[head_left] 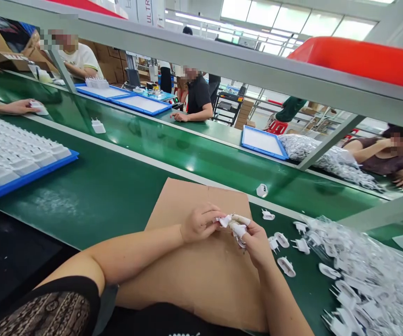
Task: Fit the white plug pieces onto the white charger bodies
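Note:
In front of me, above a sheet of brown cardboard [201,280], my two hands meet. My left hand [199,224] is closed, its fingertips pinching a small white plastic piece [225,220]. Close against it, my right hand [257,242] is closed on a white plug part [240,243], largely covered by the fingers. White coverings wrap the right thumb and fingertip. Whether the two pieces are joined I cannot tell. Right of the cardboard lie several loose white plug parts with pins, one of them a plug part [286,266] near my right wrist.
A large heap of white plug parts [372,280] with clear plastic film lies at right. At left stands a blue-edged tray [57,167] of white adapters. Beyond the pale rail, a green belt [187,156] carries an adapter [98,126]. A metal shelf beam [201,53] crosses above; co-workers sit opposite.

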Demonstrator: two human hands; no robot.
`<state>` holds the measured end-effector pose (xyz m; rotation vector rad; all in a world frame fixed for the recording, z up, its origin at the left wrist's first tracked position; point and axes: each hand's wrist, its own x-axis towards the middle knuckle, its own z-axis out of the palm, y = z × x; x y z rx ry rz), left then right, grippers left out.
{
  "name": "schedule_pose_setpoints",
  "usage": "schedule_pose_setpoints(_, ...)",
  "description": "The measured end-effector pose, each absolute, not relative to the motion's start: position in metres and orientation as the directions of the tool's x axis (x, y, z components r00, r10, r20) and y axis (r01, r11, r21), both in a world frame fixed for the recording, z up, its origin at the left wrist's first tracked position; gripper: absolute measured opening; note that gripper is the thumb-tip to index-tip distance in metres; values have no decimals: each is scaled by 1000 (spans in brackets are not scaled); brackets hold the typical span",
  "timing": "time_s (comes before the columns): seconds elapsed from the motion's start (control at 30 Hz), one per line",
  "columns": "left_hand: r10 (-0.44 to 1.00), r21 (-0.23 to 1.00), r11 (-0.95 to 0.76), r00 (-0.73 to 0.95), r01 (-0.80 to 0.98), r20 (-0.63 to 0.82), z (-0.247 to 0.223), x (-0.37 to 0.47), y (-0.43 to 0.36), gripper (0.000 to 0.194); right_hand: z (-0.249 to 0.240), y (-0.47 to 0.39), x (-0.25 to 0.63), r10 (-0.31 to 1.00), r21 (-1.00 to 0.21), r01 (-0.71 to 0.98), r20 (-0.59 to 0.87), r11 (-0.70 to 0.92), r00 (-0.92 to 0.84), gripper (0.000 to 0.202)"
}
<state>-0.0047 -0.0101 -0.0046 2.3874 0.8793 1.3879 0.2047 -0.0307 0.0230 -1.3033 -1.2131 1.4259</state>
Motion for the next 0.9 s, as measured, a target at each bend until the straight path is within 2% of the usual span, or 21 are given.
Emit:
schedule_pose_setpoints(0.13,493,249,-847,517,470,700,-4,-11,-9,26,26,-32,204,970,-978,39,-208,-205,-124,48)
schedule_pose_setpoints(0.27,454,223,-880,606,419,653,-7,-14,-8,27,27,-34,200,971,-977,90,-206,-196,-122,39)
schedule_pose_setpoints(0.4,366,158,-903,525,399,768,-6,-12,-10,36,26,-34,201,976,-985,81,-161,-151,-148,36)
schedule_pose_setpoints(0.43,385,178,-890,481,421,788,-4,-11,-12,41,26,-33,202,978,-986,75,-156,-146,-142,38)
schedule_pose_setpoints(0.5,503,305,-835,415,457,758,1,-9,-13,57,25,-31,207,984,-986,85,-150,-141,-99,43)
schedule_pose_setpoints(0.57,651,467,-754,425,463,629,5,-9,-13,74,25,-28,212,995,-982,161,-100,-95,-25,44)
schedule_pose_setpoints(0.63,728,569,-684,488,457,482,5,-10,-9,82,24,-25,218,999,-949,314,23,10,38,41)
schedule_pose_setpoints(0.7,746,628,-642,547,439,381,2,-11,-4,73,24,-23,223,983,-865,486,173,126,53,37)
schedule_pose_setpoints(0.77,755,682,-607,562,408,337,-3,-10,1,55,23,-23,226,965,-773,607,259,183,39,35)
schedule_pose_setpoints(0.83,785,732,-562,527,385,326,-7,-8,5,40,23,-23,227,960,-717,669,280,196,20,36)
schedule_pose_setpoints(0.9,829,772,-504,468,388,306,-11,-4,7,36,23,-24,225,959,-688,694,283,210,-9,35)
